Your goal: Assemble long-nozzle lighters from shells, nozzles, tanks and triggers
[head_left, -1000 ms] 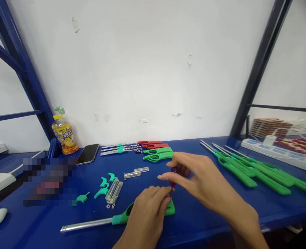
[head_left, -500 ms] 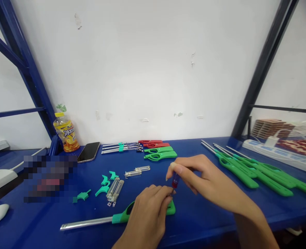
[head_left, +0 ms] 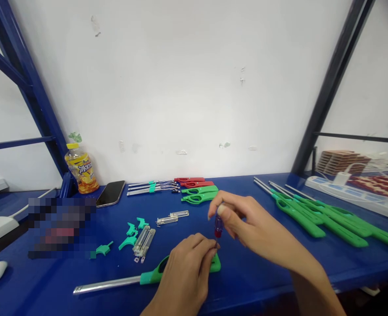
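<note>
A green lighter with a long metal tube [head_left: 147,278] lies on the blue table, its tube pointing left. My left hand [head_left: 189,267] is closed over its handle and covers most of it. In my right hand [head_left: 243,224] is a small screwdriver [head_left: 218,226] with a clear purple and red handle, held upright between thumb and fingers. Its tip meets the handle close to my left fingertips; the exact contact spot is hidden. To the left lie clear fuel tanks [head_left: 144,241] and teal triggers [head_left: 128,242].
Several assembled green lighters [head_left: 312,213] lie at the right, beside a white power strip [head_left: 354,197]. Metal tubes [head_left: 151,188] and red and green handle shells [head_left: 198,191] line the back. A phone [head_left: 111,193] and a drink bottle [head_left: 82,169] stand back left.
My right hand has shifted slightly on the screwdriver, showing more of its handle. The whole view has moved a little; my left hand stays on the lighter.
</note>
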### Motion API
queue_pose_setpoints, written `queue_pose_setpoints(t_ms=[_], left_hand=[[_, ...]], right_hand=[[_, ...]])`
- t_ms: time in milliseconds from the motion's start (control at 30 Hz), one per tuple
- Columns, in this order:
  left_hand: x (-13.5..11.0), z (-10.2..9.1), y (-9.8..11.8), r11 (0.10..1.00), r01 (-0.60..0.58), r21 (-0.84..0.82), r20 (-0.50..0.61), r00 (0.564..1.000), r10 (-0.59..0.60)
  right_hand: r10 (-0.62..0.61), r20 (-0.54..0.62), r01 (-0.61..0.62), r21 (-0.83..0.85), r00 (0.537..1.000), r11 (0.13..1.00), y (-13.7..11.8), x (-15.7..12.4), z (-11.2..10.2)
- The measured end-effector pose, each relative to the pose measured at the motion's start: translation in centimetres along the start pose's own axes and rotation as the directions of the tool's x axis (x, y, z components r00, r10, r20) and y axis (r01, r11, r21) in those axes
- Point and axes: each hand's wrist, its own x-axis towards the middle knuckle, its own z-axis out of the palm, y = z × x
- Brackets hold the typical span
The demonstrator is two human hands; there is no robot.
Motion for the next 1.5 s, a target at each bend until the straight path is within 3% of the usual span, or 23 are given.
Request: queue_pose_setpoints(t_ms=[133, 300, 367, 533, 733, 967, 1167, 1367, 1500], left_hand=[[0.10, 0.00, 0.04, 1.000, 0.003, -0.007, -0.001, 1.000, -0.003], [0.14, 0.04, -0.06, 1.000, 0.009, -0.005, -0.002, 1.000, -0.009], [0.07, 0.08, -0.06, 1.000, 0.010, -0.006, 0.000, 1.000, -0.010], [-0.05, 0.23, -0.12, 1.000, 0.009, -0.009, -0.006, 1.000, -0.009], [0.01, 0.16, -0.20, 1.000, 0.006, -0.013, 0.005, 1.000, -0.006], [0.06, 0.20, -0.19, 1.000, 0.003, -0.002, 0.004, 1.000, -0.003], [0.02, 0.14, -0.24, 1.000, 0.003, 0.008, 0.009, 1.000, -0.003], [0.06, 0.24, -0.27, 1.000, 0.000, 0.014, 0.007, 1.000, 0.000], [0.06, 0.24, -0.23, 1.000, 0.000, 0.019, 0.014, 1.000, 0.000]], right_hand=[[0.024, 0.072, -0.033, 0.116, 0.997, 0.993, -0.19, -0.05, -0.38], [0.133, -0.051, -0.128, 0.097, 0.990, 0.987, 0.22, 0.07, -0.10], [0.113, -0.064, -0.108, 0.076, 0.992, 0.991, 0.24, 0.02, -0.10], [0.027, 0.031, -0.031, 0.139, 0.999, 0.990, 0.13, 0.09, -0.52], [0.159, -0.055, -0.145, 0.203, 0.986, 0.968, 0.26, 0.22, -0.16], [0.080, 0.062, -0.093, 0.232, 0.995, 0.968, 0.38, 0.03, -0.78], [0.167, -0.013, -0.158, 0.252, 0.986, 0.955, 0.18, 0.14, -0.44], [0.107, 0.066, -0.118, 0.199, 0.992, 0.973, -0.01, 0.05, -0.85], [0.187, -0.009, -0.180, 0.237, 0.982, 0.955, 0.18, 0.24, -0.41]])
